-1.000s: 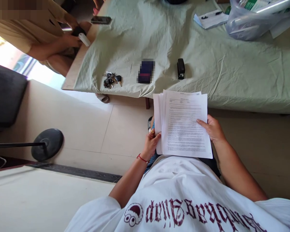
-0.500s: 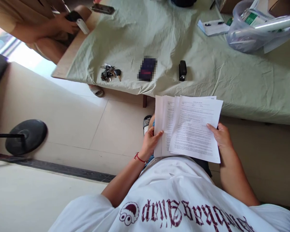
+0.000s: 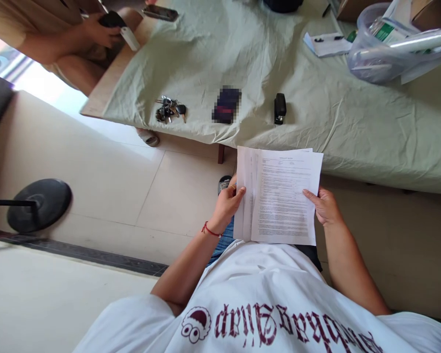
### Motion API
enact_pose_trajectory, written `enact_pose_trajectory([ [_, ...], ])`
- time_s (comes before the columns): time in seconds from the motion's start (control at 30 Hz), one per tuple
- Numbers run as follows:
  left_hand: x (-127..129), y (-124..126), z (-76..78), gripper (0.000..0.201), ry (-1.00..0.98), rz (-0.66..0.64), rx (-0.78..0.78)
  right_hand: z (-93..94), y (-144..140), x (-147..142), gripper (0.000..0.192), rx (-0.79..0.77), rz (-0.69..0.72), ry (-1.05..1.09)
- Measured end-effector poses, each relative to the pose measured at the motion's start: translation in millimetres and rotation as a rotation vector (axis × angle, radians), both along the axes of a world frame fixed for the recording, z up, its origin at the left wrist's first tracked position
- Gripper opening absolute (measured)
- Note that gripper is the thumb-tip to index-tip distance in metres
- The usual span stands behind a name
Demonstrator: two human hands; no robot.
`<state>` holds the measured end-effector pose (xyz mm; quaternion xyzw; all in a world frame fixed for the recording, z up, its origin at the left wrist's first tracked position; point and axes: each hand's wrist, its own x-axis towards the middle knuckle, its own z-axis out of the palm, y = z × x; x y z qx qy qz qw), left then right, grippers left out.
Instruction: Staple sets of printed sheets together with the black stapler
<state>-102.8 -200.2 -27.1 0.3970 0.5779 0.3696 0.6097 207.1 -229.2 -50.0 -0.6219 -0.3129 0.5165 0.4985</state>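
Note:
I hold a stack of printed paper sheets [image 3: 281, 196] in front of my chest, above my lap. My left hand [image 3: 226, 206] grips the stack's left edge with the thumb on top. My right hand [image 3: 325, 207] holds the right edge, thumb laid across the top sheet. The sheets are slightly fanned along the left side. Just beyond the papers is the near edge of a table covered with a pale green cloth [image 3: 353, 117].
On the cloth lie a black stapler [image 3: 280, 108], a dark blurred object [image 3: 226, 104], a bunch of keys [image 3: 169, 111], a notepad with pen [image 3: 327, 43] and a plastic bag of items [image 3: 393, 46]. Another person [image 3: 69, 39] sits at the table's left end. A round black stand base [image 3: 40, 202] sits on the tiled floor.
The sheets, fanned out to the right half a second ago, have been pulled back together into a tighter stack. My right hand moved left with them.

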Motion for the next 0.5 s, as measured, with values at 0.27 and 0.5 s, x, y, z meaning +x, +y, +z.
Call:
enact_pose_trajectory([
  [0.27,13,28,0.2,0.025,-0.210,-0.030,-0.159,-10.9,-5,6,0.052,-0.015,-0.138,-0.017],
  [0.5,30,39,-16.6,0.050,-0.300,-0.002,-0.097,-15.2,-13,21,0.057,0.016,-0.241,0.033],
])
